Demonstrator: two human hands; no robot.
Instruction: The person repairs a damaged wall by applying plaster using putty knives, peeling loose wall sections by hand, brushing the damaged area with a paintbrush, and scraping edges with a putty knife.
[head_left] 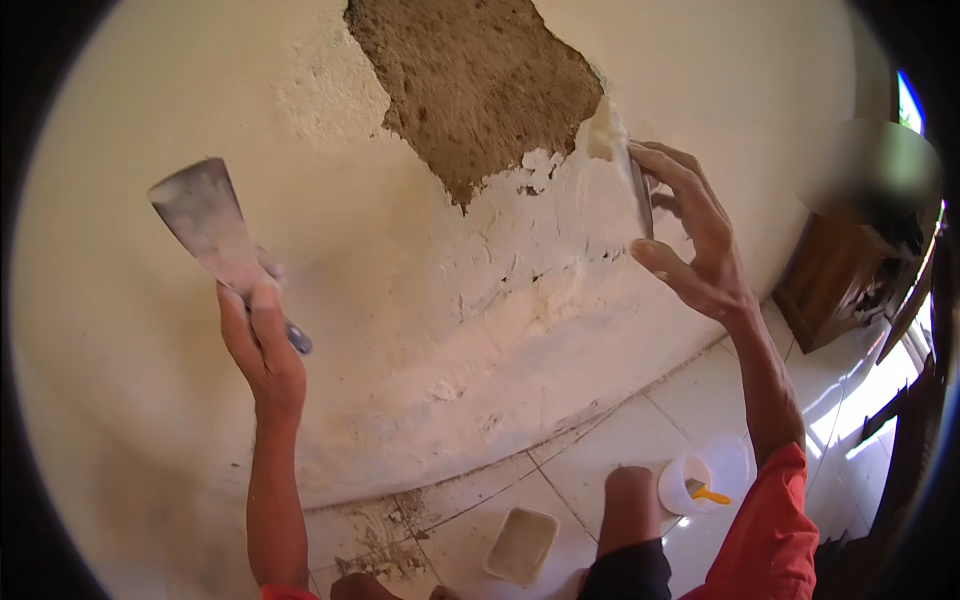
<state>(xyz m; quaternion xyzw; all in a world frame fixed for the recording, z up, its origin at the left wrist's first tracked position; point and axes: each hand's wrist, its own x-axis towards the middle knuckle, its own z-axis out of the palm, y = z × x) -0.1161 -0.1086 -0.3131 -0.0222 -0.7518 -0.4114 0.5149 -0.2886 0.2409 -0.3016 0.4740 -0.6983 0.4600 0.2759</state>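
My left hand (262, 345) is closed round the dark handle of a wide putty knife (203, 215), whose smeared blade points up and left. On the right, my right hand (700, 225) grips a thin flat scraper (640, 190) seen almost edge-on, thumb below and fingers above. The scraper's edge lies at the wall, beside a wet smear of cream putty (603, 133). Left of it is a bare brown patch (490, 80) where the wall's coating is gone. Rough whitish filler (540, 225) covers the wall under the patch's ragged lower edge.
On the tiled floor (580, 470) stand a rectangular tub (523, 545) and a white bucket (675, 480) with a yellow-handled tool (710, 494). Crumbled debris (385, 560) lies along the wall's foot. A wooden cabinet (835, 275) stands at the right. My knee (630, 505) is near the bucket.
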